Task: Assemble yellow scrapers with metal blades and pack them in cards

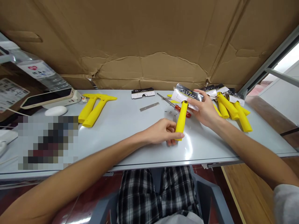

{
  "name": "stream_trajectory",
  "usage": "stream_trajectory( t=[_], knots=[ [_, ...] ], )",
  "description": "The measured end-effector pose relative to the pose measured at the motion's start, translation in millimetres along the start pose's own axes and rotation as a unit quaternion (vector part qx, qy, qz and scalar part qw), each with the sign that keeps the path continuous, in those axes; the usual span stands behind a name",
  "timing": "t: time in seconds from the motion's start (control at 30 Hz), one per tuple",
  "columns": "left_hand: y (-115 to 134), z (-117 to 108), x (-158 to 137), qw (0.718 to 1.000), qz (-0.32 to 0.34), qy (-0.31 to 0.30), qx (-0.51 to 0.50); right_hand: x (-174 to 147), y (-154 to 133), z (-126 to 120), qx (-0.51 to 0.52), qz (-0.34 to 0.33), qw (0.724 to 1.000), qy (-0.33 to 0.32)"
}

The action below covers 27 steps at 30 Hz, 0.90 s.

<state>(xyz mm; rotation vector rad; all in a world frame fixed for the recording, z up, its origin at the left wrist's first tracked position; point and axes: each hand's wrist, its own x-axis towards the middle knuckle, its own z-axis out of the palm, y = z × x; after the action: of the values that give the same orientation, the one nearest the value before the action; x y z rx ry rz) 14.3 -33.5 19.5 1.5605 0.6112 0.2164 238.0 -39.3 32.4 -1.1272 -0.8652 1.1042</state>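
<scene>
- From where I stand, the step in hand looks like fitting or straightening a black-and-white printed card sleeve [183,94] over the head of a yellow plastic scraper [181,119].
- The fingers of the left hand [160,132] are curled closed round the scraper's lower handle, thumb across the near face.
- The fingers of the right hand [206,109] pinch the right end of the card, thumb in front; the far fingertips are partly hidden.
- So the scraper stands between both sets of fingers, tilted, its head under the card; I can't tell whether its foot touches the grey worktop [112,149].
- The next move, I'd judge, calls for a steady left grip while the right fingers seat the card squarely.
- Just beyond the left fingers lie a red-handled metal screwdriver [178,107] and small metal screws [170,112]; farther left, a flat silver blade [149,107].
- Right of the right fingers sits a heap of yellow, carded scrapers [243,119].
</scene>
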Motion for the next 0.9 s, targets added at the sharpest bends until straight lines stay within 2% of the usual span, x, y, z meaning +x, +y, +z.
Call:
stream_trajectory(
  t=[0.07,0.1,0.23,0.3,0.53,0.73,0.9],
  knots=[
    [-1.4,-2.2,0.7,1.0,0.011,0.006,0.003,-0.2,-0.9,-0.8,-0.016,0.009,1.0,-0.005],
    [-2.1,-3.4,1.6,0.999,0.017,0.029,-0.008,-1.6,-0.9,0.0,-0.027,0.015,0.999,-0.014],
    [-3.6,-8.7,6.1,0.976,0.059,0.183,-0.1,-13.7,1.9,10.1,-0.042,0.051,0.996,-0.067],
    [-3.7,-11.0,8.1,0.959,0.088,0.231,-0.142,-20.3,4.0,15.9,-0.033,0.063,0.993,-0.096],
    [-13.1,-15.9,17.5,0.936,0.116,0.255,-0.214,-29.1,14.4,22.0,0.003,0.058,0.99,-0.129],
    [-21.3,-22.4,22.4,0.924,0.144,0.272,-0.227,-30.6,21.8,20.1,-0.018,0.049,0.994,-0.098],
    [-16.2,-24.2,21.2,0.918,0.159,0.283,-0.228,-29.0,22.2,20.2,-0.022,0.08,0.987,-0.137]
  ],
)
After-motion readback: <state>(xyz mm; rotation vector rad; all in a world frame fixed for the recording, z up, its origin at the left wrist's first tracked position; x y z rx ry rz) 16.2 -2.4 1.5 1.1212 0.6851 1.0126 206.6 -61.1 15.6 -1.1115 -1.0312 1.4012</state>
